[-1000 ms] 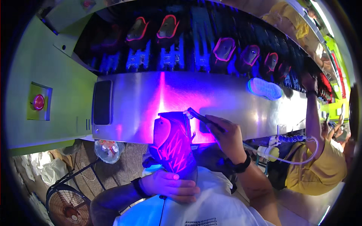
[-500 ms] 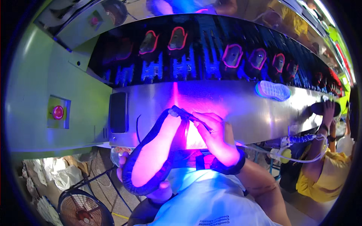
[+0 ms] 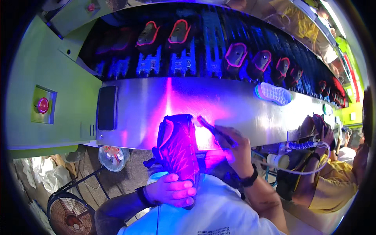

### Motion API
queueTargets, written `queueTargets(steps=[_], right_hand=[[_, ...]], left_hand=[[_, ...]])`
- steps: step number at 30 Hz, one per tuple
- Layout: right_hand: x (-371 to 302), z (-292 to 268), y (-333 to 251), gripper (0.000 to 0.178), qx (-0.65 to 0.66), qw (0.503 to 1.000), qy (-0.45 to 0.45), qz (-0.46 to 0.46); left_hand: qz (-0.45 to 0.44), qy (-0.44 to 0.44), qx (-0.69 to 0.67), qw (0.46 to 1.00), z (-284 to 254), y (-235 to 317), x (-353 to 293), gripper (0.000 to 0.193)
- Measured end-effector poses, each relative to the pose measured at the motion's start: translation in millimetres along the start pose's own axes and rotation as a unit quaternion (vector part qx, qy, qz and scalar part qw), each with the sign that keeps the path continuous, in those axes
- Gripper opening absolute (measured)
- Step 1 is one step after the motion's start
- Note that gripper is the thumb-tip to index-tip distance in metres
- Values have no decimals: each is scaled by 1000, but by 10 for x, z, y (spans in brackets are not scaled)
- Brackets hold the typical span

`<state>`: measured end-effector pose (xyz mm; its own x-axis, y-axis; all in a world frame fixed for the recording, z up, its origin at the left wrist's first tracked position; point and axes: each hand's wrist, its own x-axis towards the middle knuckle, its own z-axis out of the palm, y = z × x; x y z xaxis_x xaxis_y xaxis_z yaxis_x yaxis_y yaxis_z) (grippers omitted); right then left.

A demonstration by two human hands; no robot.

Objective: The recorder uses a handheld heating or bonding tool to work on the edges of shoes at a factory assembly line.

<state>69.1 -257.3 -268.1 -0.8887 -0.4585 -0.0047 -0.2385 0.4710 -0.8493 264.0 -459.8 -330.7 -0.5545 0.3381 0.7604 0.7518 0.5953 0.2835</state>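
Observation:
A dark shoe upper [image 3: 181, 147], lit pink and purple, stands tilted in front of me with its side facing up. My left hand [image 3: 172, 190] is closed around the end nearest my body. The far end reaches over the front edge of the metal bench. In my right hand [image 3: 237, 148] is a brush [image 3: 211, 128] with a dark handle and a pale tip. The tip is close to the right side of the shoe's far end; whether it touches, I cannot tell. Fingers of my right hand are wrapped around the handle.
Several dark shoes with red-lit rims stand on the dark conveyor [image 3: 213, 43] behind the metal bench [image 3: 135, 102]. A pale sole [image 3: 275, 94] lies on the bench. At left are a dark flat pad [image 3: 107, 107], a red button [image 3: 42, 105] and a fan [image 3: 72, 219]. A co-worker in yellow [image 3: 333, 184] works at right.
The shoe has turned from showing its pale underside to showing its side. My left hand now grips it from above the near end. The brush and my right hand have moved slightly right.

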Motion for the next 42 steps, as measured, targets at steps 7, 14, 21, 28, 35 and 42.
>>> queueTargets(steps=[7, 14, 21, 28, 35, 42], right_hand=[[215, 39, 138, 32, -8, 1000, -23, -1], [-58, 0, 25, 29, -23, 999, -17, 38], [-412, 101, 12, 32, 24, 996, -22, 83], [-498, -16, 23, 33, 24, 996, -67, 48], [-389, 118, 111, 31, 11, 998, -38, 47], [-758, -192, -34, 37, 101, 986, -84, 102]], left_hand=[[47, -50, 21, 997, -72, -94, 64, 43], [107, -118, 29, 987, -106, -144, 119, 47], [54, -83, -1, 995, -46, -89, 76, 47], [34, -74, -19, 997, 11, -42, -87, 43], [-7, -28, 0, 1000, 75, -1, -24, 102], [-9, -38, -12, 999, 43, -15, 57, 105]])
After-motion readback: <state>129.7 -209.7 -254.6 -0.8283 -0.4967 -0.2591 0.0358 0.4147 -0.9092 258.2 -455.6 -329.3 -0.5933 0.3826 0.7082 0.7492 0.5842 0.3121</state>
